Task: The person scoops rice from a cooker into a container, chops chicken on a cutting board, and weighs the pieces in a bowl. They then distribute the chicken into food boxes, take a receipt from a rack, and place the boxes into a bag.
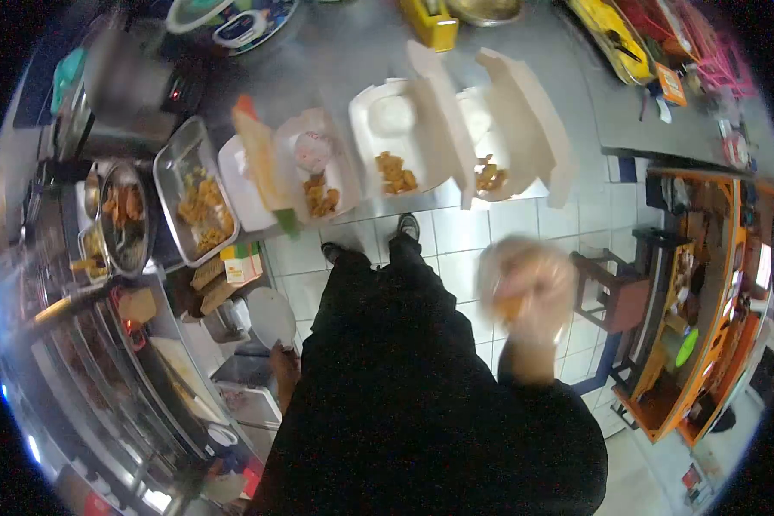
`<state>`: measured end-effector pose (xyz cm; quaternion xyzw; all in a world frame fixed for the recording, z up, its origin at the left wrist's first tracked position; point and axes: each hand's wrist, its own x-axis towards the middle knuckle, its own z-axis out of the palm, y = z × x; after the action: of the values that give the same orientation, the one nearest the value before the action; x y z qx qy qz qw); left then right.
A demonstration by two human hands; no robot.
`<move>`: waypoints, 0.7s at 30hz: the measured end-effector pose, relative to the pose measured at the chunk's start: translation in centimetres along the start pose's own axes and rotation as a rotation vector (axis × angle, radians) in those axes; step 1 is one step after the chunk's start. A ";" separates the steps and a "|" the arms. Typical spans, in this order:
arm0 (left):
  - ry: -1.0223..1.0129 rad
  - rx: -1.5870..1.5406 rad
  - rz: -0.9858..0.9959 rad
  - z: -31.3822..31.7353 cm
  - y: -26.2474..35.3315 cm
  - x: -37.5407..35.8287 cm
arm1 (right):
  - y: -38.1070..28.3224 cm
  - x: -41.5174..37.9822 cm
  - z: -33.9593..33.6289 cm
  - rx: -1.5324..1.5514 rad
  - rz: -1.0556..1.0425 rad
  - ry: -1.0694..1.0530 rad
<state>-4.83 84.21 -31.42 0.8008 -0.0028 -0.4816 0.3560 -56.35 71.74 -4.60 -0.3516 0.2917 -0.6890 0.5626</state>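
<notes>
gloved right hand (527, 286): above the tiled floor (462, 230), well right of the steel tray (182, 153); too blurred for me to tell whether its fingers pinch or spread
orange-brown patch (509, 306): at that gloved hand, so also well right of the tray — food, perhaps, though i can't be sure
good handling: if it is food, i'd say a loose, level cup of the fingers suits it, since a hard squeeze could crumble it; a slower swing would spare drips
left hand (285, 368): nearer the wearer than the tray, close by a white disc (271, 316); i can't tell if it grips the edge
tray contents: golden fried pieces (205, 209), with bare metal at the far end
oval pan (132, 252): just left of the tray, browned food inside
blurred strip (261, 159): just right of the tray, over a pale container
nearest clear box (340, 153): beyond the strip from the tray, a wrapped lump and fried bits inside
two farther boxes: right again from the tray, lids up — each with a white mound (393, 114) and a small fried heap (394, 174)
</notes>
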 end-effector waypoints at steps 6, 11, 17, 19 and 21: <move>-0.005 0.480 0.186 -4.4 -3.8 7.3 | 2.7 2.6 18.2 1.090 0.487 -0.611; 0.073 -0.202 0.144 -3.8 -2.6 4.3 | 7.0 1.7 26.7 1.498 0.542 -0.900; 0.153 -0.163 0.126 -9.9 -10.5 9.3 | 16.1 7.3 29.8 -0.284 0.334 -0.658; 0.148 -0.287 -0.014 -11.0 -10.1 9.1 | 23.4 12.1 30.0 -0.996 0.071 -0.580; 0.144 -0.527 -0.088 -13.1 -13.4 11.8 | 30.4 16.0 28.0 -1.249 0.172 -0.495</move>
<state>7.09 97.54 -44.46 0.7120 0.1828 -0.4227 0.5300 -18.14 49.87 -10.03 -0.7336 0.5247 -0.2433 0.3570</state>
